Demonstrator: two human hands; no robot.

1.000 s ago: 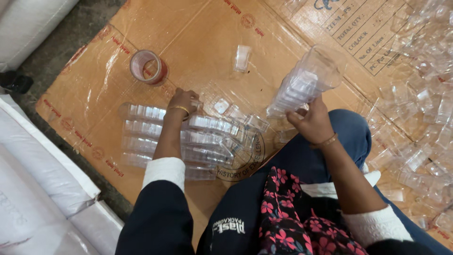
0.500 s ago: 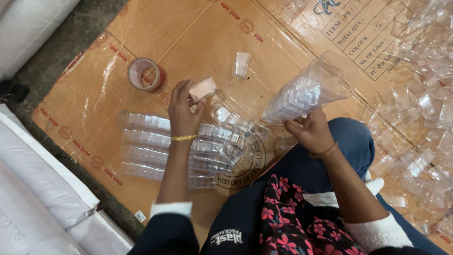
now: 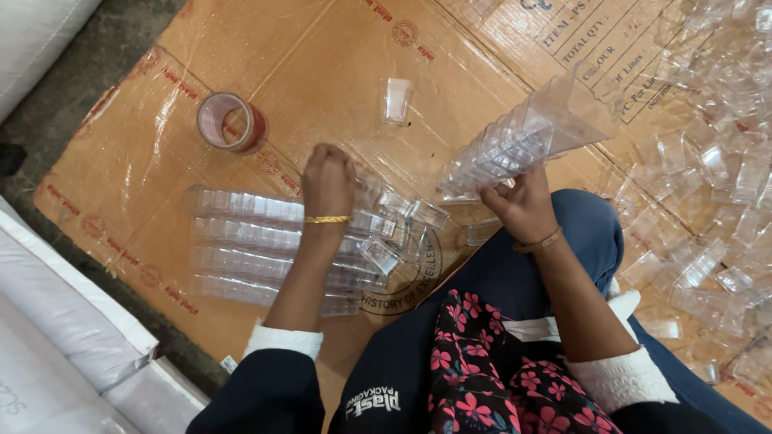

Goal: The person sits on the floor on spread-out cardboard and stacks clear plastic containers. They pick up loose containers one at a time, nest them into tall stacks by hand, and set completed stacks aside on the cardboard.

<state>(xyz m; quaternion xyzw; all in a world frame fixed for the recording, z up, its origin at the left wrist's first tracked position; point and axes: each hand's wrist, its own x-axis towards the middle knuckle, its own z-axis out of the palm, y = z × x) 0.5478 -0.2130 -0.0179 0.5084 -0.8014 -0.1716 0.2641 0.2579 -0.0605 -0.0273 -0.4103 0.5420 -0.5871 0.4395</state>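
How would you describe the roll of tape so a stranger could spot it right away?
Start at the flattened brown cardboard sheet spread on the floor. Left of the left hand, above the rows of stacked clear cups, lies the roll of tape. It is the only round, reddish-brown ring among clear plastic pieces.

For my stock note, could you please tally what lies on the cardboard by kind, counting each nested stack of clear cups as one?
Stacks lying in the row under the left hand: 4
Stack held in the right hand: 1
Tape roll: 1
Lone clear cup: 1
Loose clear cups at the right: too many to count
Total counted: 7
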